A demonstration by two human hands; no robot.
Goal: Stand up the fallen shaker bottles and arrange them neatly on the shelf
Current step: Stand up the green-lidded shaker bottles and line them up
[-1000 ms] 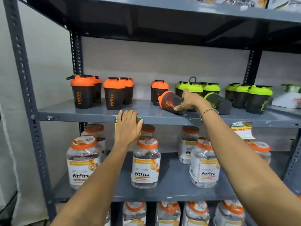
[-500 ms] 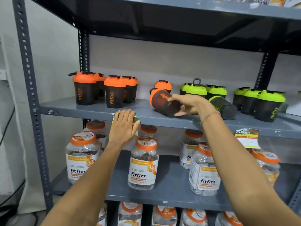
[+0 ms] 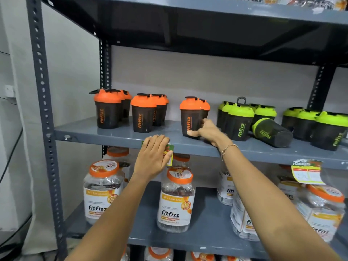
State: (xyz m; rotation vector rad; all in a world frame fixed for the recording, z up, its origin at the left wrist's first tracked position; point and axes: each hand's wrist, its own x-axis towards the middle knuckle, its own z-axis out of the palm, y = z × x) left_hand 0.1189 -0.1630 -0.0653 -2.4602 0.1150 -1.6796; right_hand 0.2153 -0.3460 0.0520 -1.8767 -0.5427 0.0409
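the right hand (image 3: 204,131) curls around the lower body of an orange-lidded shaker bottle (image 3: 192,117), thumb across the front and fingers wrapped behind, the bottle upright with its base on the middle shelf (image 3: 116,133), right of the other orange ones. the left hand (image 3: 153,157) rests flat, fingers together and holding nothing, against the shelf's front edge over a price tag (image 3: 169,153). this looks like the settling step for that bottle. one green-lidded shaker bottle (image 3: 272,132) lies on its side among the standing green ones; the next move likely calls for letting go, reaching right, and tipping it upright into line
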